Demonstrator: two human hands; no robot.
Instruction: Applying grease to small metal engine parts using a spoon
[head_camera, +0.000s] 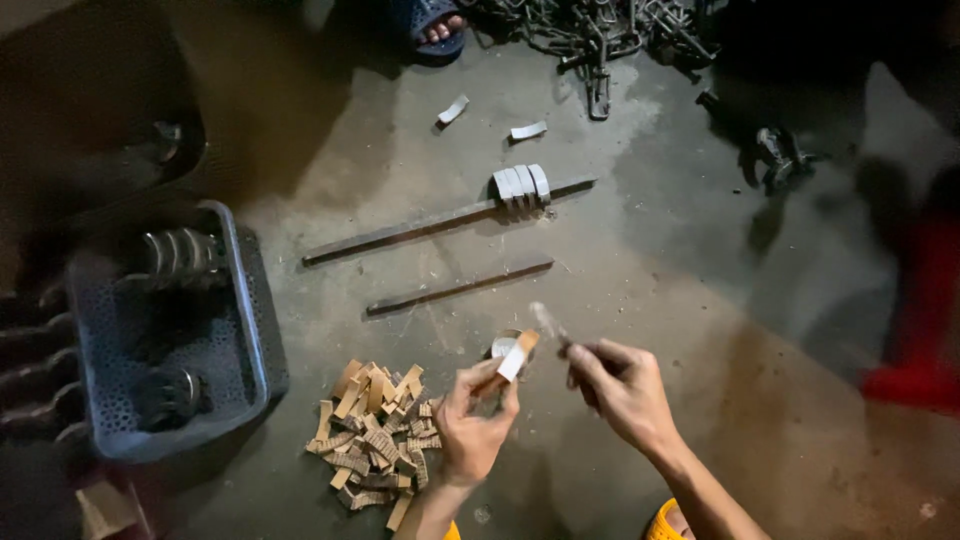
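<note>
My left hand (472, 418) pinches a small curved brown pad (516, 358) with a pale face, holding it up over the floor. My right hand (620, 385) grips a thin brush or stick (548, 322) whose blurred tip points at the pad. Just behind the pad sits a small round tin (503, 345). A heap of several similar brown ribbed pads (377, 432) lies on the concrete to the left of my left hand.
Two long flat metal bars (430, 226) (460, 287) lie ahead, the farther one carrying curved grey pieces (521, 186). A blue perforated plastic basket (250, 330) with metal parts stands at left. Chains (590, 35) and someone's sandalled foot (438, 28) are at the top. Red object (915, 330) at right.
</note>
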